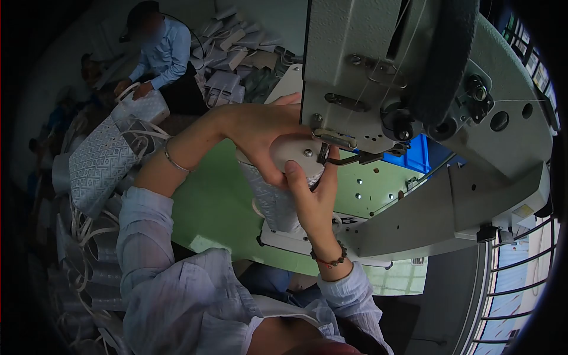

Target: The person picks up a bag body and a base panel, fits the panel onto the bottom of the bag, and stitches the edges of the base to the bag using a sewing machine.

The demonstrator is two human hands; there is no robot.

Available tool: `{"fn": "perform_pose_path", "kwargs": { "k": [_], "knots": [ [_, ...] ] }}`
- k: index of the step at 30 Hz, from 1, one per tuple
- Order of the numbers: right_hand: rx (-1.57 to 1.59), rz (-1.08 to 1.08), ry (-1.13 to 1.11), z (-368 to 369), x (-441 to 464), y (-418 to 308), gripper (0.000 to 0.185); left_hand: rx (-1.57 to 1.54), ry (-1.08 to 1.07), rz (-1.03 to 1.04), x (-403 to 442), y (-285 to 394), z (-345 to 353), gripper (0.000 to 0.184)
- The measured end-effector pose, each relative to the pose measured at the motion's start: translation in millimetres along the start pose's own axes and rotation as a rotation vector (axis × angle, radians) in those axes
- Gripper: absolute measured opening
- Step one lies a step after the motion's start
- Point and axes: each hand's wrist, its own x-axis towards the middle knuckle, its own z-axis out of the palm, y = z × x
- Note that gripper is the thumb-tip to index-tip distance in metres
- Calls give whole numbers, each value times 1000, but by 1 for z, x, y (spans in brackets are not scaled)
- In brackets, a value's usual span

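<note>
A pale handbag (pixel 273 198) with an embossed pattern is held upside down at the head of an industrial sewing machine (pixel 355 71). Its smooth flat base faces up and carries a metal stud (pixel 307 152). The edge of that base lies at the machine's presser foot (pixel 325 152); the needle tip is hard to make out. My left hand (pixel 251 133) curves round the bag's far and left side, some fingers hidden behind the machine head. From the near right, my right hand (pixel 313 198) grips the rim, with its thumb on the near edge.
Below stands a green worktable (pixel 207 201), with a blue bin (pixel 408 157) behind the machine. The machine's thick curved arm (pixel 426 207) fills the right side. Finished-looking bags (pixel 103 160) pile up at left. A co-worker (pixel 168 53) handles a bag at back left, near another heap (pixel 236 47).
</note>
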Motion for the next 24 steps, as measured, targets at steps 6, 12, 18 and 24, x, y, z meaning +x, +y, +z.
{"fn": "perform_pose_path", "kwargs": {
  "k": [6, 12, 18, 24],
  "knots": [
    [-136, 17, 21, 1, -5, -6, 70, 142, 192, 130, -3, -15, 16, 86],
    [-177, 21, 43, -6, -5, 10, 70, 115, 137, -122, -14, 13, 15, 84],
    [-46, 101, 28, -4, -4, 4, 65, 205, 982, -488, -51, 54, 92, 77],
    [15, 164, -40, -3, -7, -4, 63, -134, 1193, -363, -49, 55, 134, 82]
  ]
}}
